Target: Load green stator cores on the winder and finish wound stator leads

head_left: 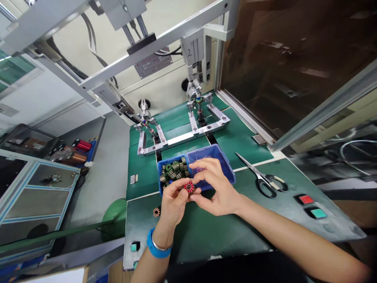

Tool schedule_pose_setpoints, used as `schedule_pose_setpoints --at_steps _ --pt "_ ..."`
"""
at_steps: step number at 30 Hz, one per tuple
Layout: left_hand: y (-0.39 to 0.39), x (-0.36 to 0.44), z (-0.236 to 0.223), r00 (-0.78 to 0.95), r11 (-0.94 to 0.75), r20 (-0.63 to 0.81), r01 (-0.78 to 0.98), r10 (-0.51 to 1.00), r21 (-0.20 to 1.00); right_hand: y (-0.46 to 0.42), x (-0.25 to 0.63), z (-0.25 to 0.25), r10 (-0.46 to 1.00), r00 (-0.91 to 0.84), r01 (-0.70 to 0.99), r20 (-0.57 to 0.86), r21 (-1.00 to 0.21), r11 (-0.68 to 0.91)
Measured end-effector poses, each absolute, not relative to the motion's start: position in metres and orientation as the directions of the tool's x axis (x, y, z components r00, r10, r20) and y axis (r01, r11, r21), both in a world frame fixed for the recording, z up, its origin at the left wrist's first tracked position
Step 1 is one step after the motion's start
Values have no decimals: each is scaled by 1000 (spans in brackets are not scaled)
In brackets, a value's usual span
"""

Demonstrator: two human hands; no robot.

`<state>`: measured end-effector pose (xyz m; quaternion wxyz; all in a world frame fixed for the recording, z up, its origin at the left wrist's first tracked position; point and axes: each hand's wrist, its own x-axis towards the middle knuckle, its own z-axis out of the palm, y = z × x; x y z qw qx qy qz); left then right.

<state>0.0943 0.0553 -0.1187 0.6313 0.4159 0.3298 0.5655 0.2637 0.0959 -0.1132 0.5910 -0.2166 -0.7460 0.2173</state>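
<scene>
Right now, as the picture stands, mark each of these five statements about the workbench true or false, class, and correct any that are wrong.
1. The left hand holds a red-wound part. True.
2. The blue wristband is on the right wrist. False: it is on the left wrist.
3. The scissors lie to the right of both blue bins. True.
4. The green cores are in the right bin. False: they are in the left bin.
5. The red button is at the left side of the bench. False: it is at the right side, near a green button.
</scene>
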Motion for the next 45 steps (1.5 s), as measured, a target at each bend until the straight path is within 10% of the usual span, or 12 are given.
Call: schedule_pose_setpoints --at_steps 14,24,33,45 --pt "55 89 -128 69 -93 117 -288 991 953 94 261 -119 501 -207 96 841 -492 865" --pt "51 89 -110 350 64 -16 -125 937 990 104 278 -99 598 -512 -193 617 -761 619" --pt "51 87 -108 428 71 -89 59 899 996 103 279 -98 516 -612 -267 599 -771 578" --pt "53 83 -118 166 -119 159 -226 973 967 98 268 -107 624 -369 -81 689 -693 717"
